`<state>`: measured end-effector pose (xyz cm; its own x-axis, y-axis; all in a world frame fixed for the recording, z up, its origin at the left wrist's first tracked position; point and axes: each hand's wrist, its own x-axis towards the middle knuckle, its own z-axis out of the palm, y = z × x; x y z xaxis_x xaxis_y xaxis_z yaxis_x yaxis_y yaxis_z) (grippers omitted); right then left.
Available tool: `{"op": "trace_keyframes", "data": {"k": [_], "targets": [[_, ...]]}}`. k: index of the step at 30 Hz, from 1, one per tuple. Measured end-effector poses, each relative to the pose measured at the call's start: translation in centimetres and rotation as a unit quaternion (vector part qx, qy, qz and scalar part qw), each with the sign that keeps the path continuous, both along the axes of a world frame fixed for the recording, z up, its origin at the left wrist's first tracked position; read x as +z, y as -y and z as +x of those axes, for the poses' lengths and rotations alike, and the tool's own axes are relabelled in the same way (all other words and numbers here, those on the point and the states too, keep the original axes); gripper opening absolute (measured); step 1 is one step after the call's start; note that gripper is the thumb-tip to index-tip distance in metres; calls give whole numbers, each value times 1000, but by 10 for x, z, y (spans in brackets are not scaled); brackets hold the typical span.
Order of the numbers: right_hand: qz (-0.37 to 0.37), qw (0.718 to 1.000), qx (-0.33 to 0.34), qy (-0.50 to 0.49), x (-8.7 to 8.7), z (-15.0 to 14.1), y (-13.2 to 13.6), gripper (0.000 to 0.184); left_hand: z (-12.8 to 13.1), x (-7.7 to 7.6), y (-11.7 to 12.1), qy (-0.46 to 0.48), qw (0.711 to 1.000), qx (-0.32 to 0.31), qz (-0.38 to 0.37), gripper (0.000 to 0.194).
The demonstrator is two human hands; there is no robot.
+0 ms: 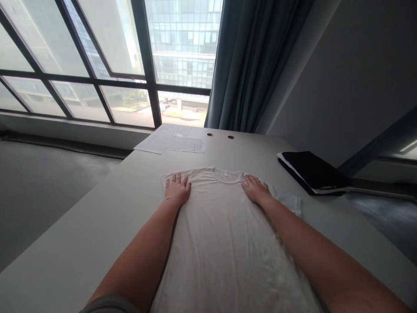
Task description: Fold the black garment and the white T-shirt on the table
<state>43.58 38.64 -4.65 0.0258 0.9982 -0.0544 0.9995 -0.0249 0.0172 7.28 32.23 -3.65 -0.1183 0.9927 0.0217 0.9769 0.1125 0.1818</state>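
The shirt [224, 243] lay on the worktop [130, 208] directly in front of you, collar [230, 179] at the far end, its lower part running toward you and out of view. Your left hand [177, 190] was open, palm down, fingers spread on the shoulder to your left. Your right hand [255, 189] was also open and flat on the opposite shoulder, gripping nothing that showed.

By the look of it, the spreading was largely done: the body lay broad, the neckline sat open with its label [225, 174] showing, and no fold crossed the visible front. What remained was unevenness: long creases ran down the front, and the sleeve [291, 202] beyond your right hand looked rumpled. Whether the hem was straight, you could not tell.

Farther out, papers [185, 143] lay at the far left of the worktop, a black folder [316, 169] to the right, and a curtain [250, 65] hung beside the window [185, 43].
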Motion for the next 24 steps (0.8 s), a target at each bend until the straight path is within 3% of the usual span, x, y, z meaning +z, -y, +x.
{"op": "trace_keyframes", "data": {"k": [4,10,13,16,19,24], "targets": [[-1,1000,-28,-8,-10,3,-5,66,-10,0,-2,-6,999,38,-35,66],[-23,999,-37,-24,-1,6,-1,65,-14,2,-2,-6,997,69,-47,70],[-15,998,-49,-27,-3,35,19,64,-17,-1,-5,0,996,81,-33,67],[-12,995,-95,-28,-15,81,48,65,-22,-6,-7,2,996,92,-15,65],[11,995,-99,-14,-27,122,72,65,-25,-9,-9,-2,995,95,-8,63],[22,993,-112,-25,-26,142,84,63,-29,-9,-7,-16,996,89,1,63]]}}
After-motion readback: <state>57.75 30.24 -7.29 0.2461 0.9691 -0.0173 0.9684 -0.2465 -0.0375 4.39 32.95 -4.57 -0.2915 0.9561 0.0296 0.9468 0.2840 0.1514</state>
